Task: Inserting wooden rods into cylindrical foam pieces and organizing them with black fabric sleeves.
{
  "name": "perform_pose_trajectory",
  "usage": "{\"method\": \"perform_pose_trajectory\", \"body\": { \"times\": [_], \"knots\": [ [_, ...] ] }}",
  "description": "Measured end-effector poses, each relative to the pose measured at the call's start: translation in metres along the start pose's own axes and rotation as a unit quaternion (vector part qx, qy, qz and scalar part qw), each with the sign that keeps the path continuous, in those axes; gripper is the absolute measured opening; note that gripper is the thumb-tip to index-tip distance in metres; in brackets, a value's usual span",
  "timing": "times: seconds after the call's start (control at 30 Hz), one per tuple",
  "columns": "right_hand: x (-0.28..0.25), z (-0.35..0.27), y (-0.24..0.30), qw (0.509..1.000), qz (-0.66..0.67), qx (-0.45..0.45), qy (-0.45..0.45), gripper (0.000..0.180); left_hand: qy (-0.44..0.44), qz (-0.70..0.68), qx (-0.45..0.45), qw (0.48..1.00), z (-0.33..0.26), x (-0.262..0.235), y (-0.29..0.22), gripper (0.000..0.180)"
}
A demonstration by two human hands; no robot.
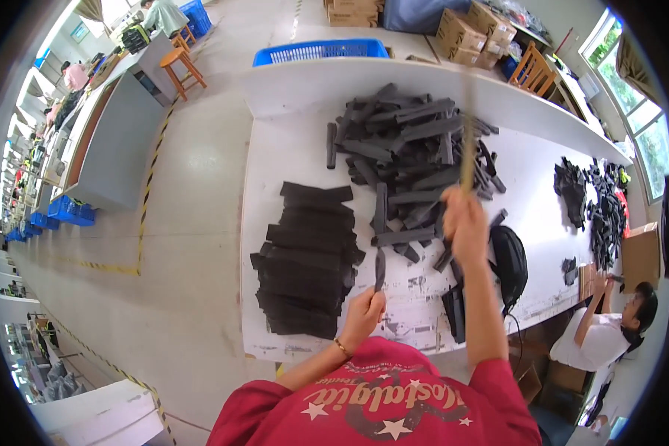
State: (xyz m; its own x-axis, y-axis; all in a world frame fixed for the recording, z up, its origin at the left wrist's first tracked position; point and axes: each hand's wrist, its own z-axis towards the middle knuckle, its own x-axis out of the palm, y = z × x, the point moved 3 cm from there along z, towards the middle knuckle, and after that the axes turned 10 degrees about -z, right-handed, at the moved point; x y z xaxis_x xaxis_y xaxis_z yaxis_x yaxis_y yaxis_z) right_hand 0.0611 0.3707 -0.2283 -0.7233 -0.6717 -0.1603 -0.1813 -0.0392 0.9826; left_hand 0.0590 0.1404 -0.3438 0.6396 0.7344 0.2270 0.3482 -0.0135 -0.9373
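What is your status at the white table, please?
Left hand gripping dark strip. Right hand gripping long thin stick. Loose heap of dark pieces ahead, flat dark stack at left. Black rounded item close on the right, possibly in the way.

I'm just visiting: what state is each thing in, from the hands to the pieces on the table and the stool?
Left hand: closed on a dark piece.
Dark piece: gripped, one end sticking out.
Right hand: closed on a stick.
Stick: gripped, blurred.
Flat strips: stacked, overlapping.
Rolled pieces: heaped loosely.
White table: scuffed near its front edge.
Wooden stool: upright.
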Motion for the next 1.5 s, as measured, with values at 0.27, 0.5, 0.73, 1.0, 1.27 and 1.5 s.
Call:
{"method": "perform_pose_trajectory", "body": {
  "times": [0.27, 0.5, 0.73, 1.0, 1.27, 1.5],
  "knots": [
    [0.045, -0.059, -0.077, 0.995, -0.1, 0.024, -0.008, 0.022, 0.059, -0.01, 0.049, 0.997, 0.019, 0.025, -0.006, 0.031],
    [0.008, 0.037, -0.017, 0.967, 0.07, -0.053, -0.239, 0.03, 0.15, 0.108, 0.056, 0.981, -0.021, 0.043, 0.038, 0.029],
    [0.03, -0.003, -0.021, 0.996, -0.03, 0.063, 0.06, 0.027, -0.076, -0.143, 0.174, 0.971, 0.055, -0.001, -0.073, 0.008],
    [0.05, -0.042, -0.047, 0.988, 0.071, 0.076, 0.114, 0.022, 0.001, -0.186, 0.105, 0.977, 0.088, 0.003, -0.066, 0.012],
    [0.057, -0.04, -0.07, 0.998, 0.038, 0.049, 0.006, 0.017, -0.051, -0.146, 0.045, 0.987, 0.074, 0.023, -0.033, 0.015],
    [0.011, 0.029, -0.074, 0.982, 0.043, 0.051, -0.178, 0.018, 0.215, 0.041, -0.103, 0.97, 0.037, 0.02, 0.039, 0.018]
  ]
}}
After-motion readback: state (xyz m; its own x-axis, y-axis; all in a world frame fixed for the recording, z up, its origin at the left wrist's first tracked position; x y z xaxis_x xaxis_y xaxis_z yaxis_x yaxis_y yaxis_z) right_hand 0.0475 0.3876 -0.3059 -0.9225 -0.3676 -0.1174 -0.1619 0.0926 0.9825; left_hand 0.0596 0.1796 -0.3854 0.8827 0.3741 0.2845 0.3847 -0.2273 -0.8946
